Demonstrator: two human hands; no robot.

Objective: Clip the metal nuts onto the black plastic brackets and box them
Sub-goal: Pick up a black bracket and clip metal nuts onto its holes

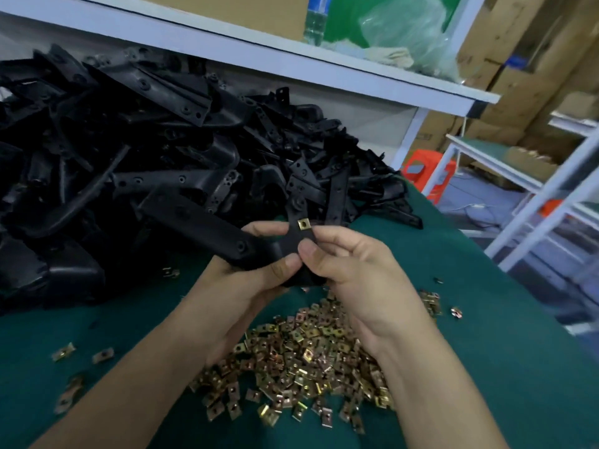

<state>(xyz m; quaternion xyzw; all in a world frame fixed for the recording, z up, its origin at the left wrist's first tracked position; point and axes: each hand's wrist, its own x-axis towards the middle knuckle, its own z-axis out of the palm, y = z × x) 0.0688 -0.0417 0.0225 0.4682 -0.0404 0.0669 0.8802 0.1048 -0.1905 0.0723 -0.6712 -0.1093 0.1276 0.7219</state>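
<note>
Head view: at centre, the left hand (236, 283) curls round a black plastic bracket (207, 222) while the right hand (366, 273) pinches its tab just below a clipped-on metal nut (304, 224). Loose nuts (301, 358) lie at six o'clock on the green counter (486, 319), and spare brackets (129, 140) at ten. This nut looks seated. Boxing probably comes next, though no box shows.

bracket pile (136, 150) behind left on table (486, 335), nut heap (301, 354) in front, shelf (291, 59) above pile
</note>
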